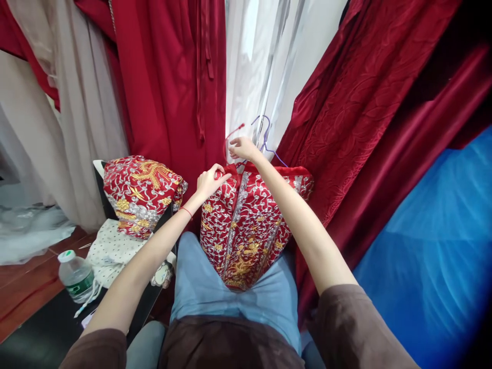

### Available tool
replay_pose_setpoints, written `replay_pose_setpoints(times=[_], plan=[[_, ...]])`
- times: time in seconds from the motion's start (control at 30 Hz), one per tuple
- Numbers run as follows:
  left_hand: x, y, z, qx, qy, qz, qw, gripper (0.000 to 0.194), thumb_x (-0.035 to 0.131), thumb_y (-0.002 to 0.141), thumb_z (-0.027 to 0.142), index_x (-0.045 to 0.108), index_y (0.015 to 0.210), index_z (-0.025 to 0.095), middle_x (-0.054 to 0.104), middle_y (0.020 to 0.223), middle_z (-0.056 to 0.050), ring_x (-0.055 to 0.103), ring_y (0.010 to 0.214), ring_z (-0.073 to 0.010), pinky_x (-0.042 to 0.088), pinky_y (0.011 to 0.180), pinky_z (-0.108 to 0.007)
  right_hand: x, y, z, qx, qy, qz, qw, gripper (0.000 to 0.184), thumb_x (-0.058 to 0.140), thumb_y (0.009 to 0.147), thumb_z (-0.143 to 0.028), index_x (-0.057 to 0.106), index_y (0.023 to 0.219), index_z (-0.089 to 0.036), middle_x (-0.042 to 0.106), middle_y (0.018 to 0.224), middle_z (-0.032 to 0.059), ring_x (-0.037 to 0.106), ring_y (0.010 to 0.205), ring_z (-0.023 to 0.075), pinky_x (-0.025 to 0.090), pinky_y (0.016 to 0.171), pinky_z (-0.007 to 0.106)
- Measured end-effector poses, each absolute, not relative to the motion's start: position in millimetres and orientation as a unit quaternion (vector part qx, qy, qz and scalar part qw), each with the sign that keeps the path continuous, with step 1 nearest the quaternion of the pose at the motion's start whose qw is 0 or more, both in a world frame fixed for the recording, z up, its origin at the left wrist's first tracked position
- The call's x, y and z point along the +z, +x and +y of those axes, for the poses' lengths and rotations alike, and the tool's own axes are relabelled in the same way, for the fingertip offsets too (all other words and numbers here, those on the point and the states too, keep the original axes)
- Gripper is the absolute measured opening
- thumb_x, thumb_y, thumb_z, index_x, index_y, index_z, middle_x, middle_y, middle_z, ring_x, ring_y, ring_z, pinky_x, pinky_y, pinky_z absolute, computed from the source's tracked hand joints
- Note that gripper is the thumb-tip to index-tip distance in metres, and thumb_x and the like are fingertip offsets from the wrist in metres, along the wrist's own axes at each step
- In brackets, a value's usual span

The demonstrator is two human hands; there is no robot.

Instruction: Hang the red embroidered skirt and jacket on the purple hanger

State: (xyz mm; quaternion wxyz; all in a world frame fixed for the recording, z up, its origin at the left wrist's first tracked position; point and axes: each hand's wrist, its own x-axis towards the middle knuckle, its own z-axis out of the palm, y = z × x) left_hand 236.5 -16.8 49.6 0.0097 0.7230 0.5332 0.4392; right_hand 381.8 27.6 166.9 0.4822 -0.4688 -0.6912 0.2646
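Observation:
A red skirt (255, 218) with dense silver and gold embroidery hangs before my lap, its lower part between my knees. A purple hanger (266, 134) rises behind its red waistband (295, 171). My left hand (209, 182) pinches the left end of that band between thumb and fingers. Just above the band, my right hand (243, 148) is closed with bent fingers at a thin red cord (233, 132), whose knotted tip sticks up past it. The fingertips of the right hand are partly hidden, and the cord's lower run is hard to follow.
To my left, a folded red embroidered garment (140, 192) and a dotted white cloth (111, 248) lie on a black seat. A water bottle (76, 279) stands on a black surface (42, 328). Red gowns (169, 66) hang ahead; blue fabric (434, 246) spreads at right.

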Motion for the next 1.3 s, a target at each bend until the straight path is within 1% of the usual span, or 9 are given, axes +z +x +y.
replay_pose_setpoints(times=[0.1,0.27,0.4,0.53,0.8,0.93,1.07,1.2,1.3], plan=[[48,236,-16,0.455,0.719,0.526,0.016,0.030,0.063,0.090,0.056,0.064,0.103,0.029,0.076,0.099,-0.001,0.070,0.098,-0.0262,0.046,0.081,-0.029,148,398,-4,0.175,-0.376,-0.740,0.530,0.004,0.069,0.082,-0.016,0.066,0.084,-0.015,0.062,0.066,-0.0017,0.063,0.064,0.0133,0.055,0.076,0.032],[51,238,-19,0.480,0.712,0.512,0.012,0.027,0.063,0.090,0.052,0.064,0.103,0.028,0.075,0.095,-0.001,0.070,0.095,-0.0254,0.047,0.082,-0.030,56,425,-91,0.075,-0.416,-0.662,0.618,0.025,0.054,0.092,-0.037,0.062,0.076,-0.021,0.061,0.065,-0.0013,0.055,0.062,0.0132,0.047,0.068,0.028],[57,237,-20,0.483,0.744,0.462,-0.008,0.031,0.069,0.086,0.042,0.060,0.110,0.025,0.073,0.106,-0.004,0.069,0.099,-0.0250,0.048,0.083,-0.032,-51,417,-114,0.193,-0.516,-0.613,0.567,0.027,0.052,0.090,-0.042,0.064,0.077,-0.021,0.067,0.069,0.0013,0.059,0.062,0.0160,0.046,0.065,0.028],[64,241,-21,0.522,0.705,0.480,0.016,0.050,0.071,0.085,0.047,0.050,0.123,0.022,0.072,0.101,-0.006,0.069,0.096,-0.0248,0.049,0.085,-0.035,-105,390,-92,0.211,-0.584,-0.579,0.529,0.026,0.061,0.084,-0.046,0.064,0.079,-0.021,0.071,0.074,0.0034,0.065,0.070,0.0187,0.048,0.073,0.030],[68,262,-36,0.532,0.655,0.537,0.023,0.037,0.056,0.093,0.060,0.064,0.095,0.024,0.076,0.100,-0.003,0.068,0.096,-0.0205,0.046,0.082,-0.028,-119,366,-84,0.283,-0.536,-0.492,0.625,0.028,0.058,0.084,-0.049,0.058,0.076,-0.022,0.068,0.071,0.0011,0.062,0.061,0.0159,0.048,0.066,0.028],[64,263,-41,0.516,0.664,0.541,0.006,0.034,0.053,0.097,0.057,0.064,0.100,0.025,0.075,0.108,-0.003,0.067,0.099,-0.0203,0.045,0.083,-0.028,-118,372,-88,0.430,-0.468,-0.440,0.634,0.030,0.065,0.075,-0.052,0.055,0.077,-0.023,0.063,0.062,-0.0032,0.055,0.048,0.0135,0.043,0.053,0.026],[55,255,-37,0.526,0.692,0.494,-0.003,0.035,0.049,0.099,0.052,0.059,0.116,0.023,0.071,0.120,-0.008,0.065,0.112,-0.0224,0.046,0.095,-0.032,-116,380,-93,0.466,-0.441,-0.424,0.640,0.028,0.066,0.073,-0.048,0.055,0.076,-0.023,0.063,0.064,-0.0035,0.054,0.048,0.0117,0.038,0.050,0.024],[13,245,-46,0.590,0.660,0.461,-0.064,0.047,0.055,0.097,0.044,0.046,0.134,0.016,0.054,0.143,-0.019,0.050,0.136,-0.0269,0.040,0.111,-0.040,-116,380,-98,0.469,-0.434,-0.434,0.635,0.022,0.063,0.073,-0.043,0.057,0.076,-0.022,0.063,0.067,-0.0034,0.059,0.054,0.0125,0.039,0.054,0.023],[-43,243,-70,0.621,0.602,0.497,-0.072,0.029,0.052,0.096,0.032,0.052,0.120,0.016,0.060,0.128,-0.016,0.056,0.124,-0.0242,0.044,0.106,-0.038,-118,376,-100,0.468,-0.429,-0.440,0.634,0.022,0.062,0.074,-0.043,0.057,0.076,-0.021,0.062,0.068,-0.0031,0.062,0.059,0.0141,0.039,0.055,0.023]])
